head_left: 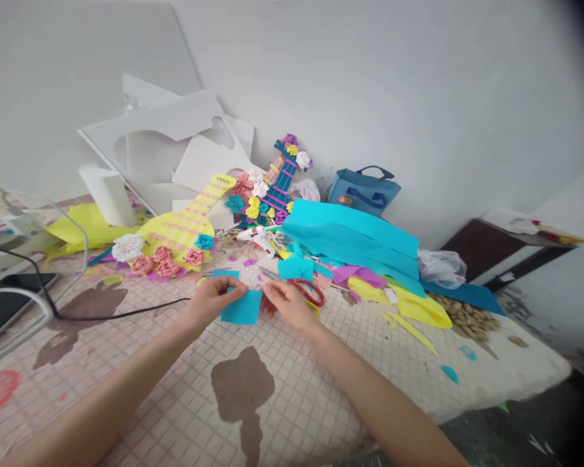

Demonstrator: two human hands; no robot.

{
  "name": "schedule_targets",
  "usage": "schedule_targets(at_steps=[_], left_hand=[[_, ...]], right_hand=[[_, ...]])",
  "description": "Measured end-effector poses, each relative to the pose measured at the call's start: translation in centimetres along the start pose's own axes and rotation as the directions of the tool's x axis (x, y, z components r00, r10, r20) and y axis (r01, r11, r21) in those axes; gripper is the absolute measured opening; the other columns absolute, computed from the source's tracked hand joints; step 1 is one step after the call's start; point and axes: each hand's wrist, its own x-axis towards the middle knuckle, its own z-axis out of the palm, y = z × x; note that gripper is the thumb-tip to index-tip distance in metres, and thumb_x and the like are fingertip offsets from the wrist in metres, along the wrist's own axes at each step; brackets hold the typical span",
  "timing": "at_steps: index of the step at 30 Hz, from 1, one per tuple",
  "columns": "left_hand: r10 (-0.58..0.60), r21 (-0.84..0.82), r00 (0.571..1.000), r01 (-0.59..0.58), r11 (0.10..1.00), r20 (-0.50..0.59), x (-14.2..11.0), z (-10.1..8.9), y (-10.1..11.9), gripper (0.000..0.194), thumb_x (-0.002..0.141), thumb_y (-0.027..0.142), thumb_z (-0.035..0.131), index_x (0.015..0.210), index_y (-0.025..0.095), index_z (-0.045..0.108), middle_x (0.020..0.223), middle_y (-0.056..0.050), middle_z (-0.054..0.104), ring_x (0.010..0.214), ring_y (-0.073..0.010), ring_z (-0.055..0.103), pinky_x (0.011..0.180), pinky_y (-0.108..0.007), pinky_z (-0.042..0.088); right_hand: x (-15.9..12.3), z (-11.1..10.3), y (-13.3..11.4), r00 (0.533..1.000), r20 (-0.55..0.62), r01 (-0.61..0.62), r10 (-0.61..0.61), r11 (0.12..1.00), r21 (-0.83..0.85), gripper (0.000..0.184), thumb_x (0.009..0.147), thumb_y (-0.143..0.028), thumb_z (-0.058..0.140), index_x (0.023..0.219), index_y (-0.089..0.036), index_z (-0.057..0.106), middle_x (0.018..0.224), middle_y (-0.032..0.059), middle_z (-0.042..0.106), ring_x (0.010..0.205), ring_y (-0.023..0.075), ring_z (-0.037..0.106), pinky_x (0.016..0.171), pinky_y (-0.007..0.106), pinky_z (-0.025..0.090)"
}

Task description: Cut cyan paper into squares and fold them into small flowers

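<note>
My left hand pinches the left edge of a small square of turquoise foam sheet, held just above the tiled table. My right hand is closed on the same sheet's right edge, fingers pressed together. Red-handled scissors lie on the table right behind my right hand. A white glue gun rests further back, near the middle of the clutter.
A yellow foam guitar with paper roses and a blue and pink one lean at the back. Large turquoise sheets, yellow scraps, a blue bag, white cut boards, a black cable and peanuts surround the spot.
</note>
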Motion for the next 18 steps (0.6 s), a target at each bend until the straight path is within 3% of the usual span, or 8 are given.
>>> schedule_targets(at_steps=[3, 6, 13, 18], left_hand=[[0.003, 0.04, 1.0, -0.004, 0.999, 0.025, -0.05, 0.09, 0.13, 0.033, 0.062, 0.048, 0.071, 0.065, 0.016, 0.065, 0.055, 0.001, 0.055, 0.049, -0.011, 0.045, 0.044, -0.022, 0.03], [-0.002, 0.038, 0.999, 0.0, 0.999, 0.043, -0.25, 0.38, 0.23, 0.033, 0.062, 0.048, 0.071, 0.065, 0.016, 0.064, 0.052, 0.002, 0.051, 0.047, -0.0095, 0.041, 0.043, -0.021, 0.027], [-0.099, -0.043, 0.985, 0.106, 0.993, 0.139, -0.31, 0.11, 0.76, 0.037, 0.062, 0.05, 0.071, 0.059, 0.017, 0.052, 0.05, 0.004, 0.048, 0.045, -0.0081, 0.04, 0.043, -0.02, 0.026], [-0.073, -0.022, 0.984, 0.078, 0.997, 0.165, -0.15, -0.16, 0.81, 0.037, 0.061, 0.048, 0.072, 0.056, 0.018, 0.051, 0.047, 0.005, 0.046, 0.044, -0.0076, 0.039, 0.042, -0.02, 0.027]], right_hand=[[-0.08, 0.06, -0.38, 0.998, 0.032, 0.052, -0.051, 0.998, -0.033, 0.034, 0.078, -0.054, 0.059, 0.079, -0.02, 0.058, 0.07, -0.0015, 0.055, 0.061, 0.0115, 0.052, 0.053, 0.024, 0.041], [-0.17, 0.38, -0.42, 0.998, 0.057, 0.022, -0.019, 0.999, -0.046, 0.03, 0.073, -0.047, 0.067, 0.077, -0.019, 0.056, 0.065, -0.0039, 0.052, 0.055, 0.0091, 0.047, 0.051, 0.023, 0.039], [0.06, 0.18, -0.1, 0.997, -0.046, -0.062, 0.068, 0.991, 0.119, 0.032, 0.071, -0.047, 0.067, 0.072, -0.019, 0.052, 0.061, -0.0049, 0.049, 0.053, 0.0085, 0.047, 0.048, 0.021, 0.041], [0.12, 0.1, -0.64, 0.995, 0.09, -0.038, 0.033, 0.998, 0.047, 0.028, 0.074, -0.044, 0.065, 0.083, -0.02, 0.057, 0.073, -0.0029, 0.055, 0.062, 0.0095, 0.052, 0.052, 0.02, 0.044]])
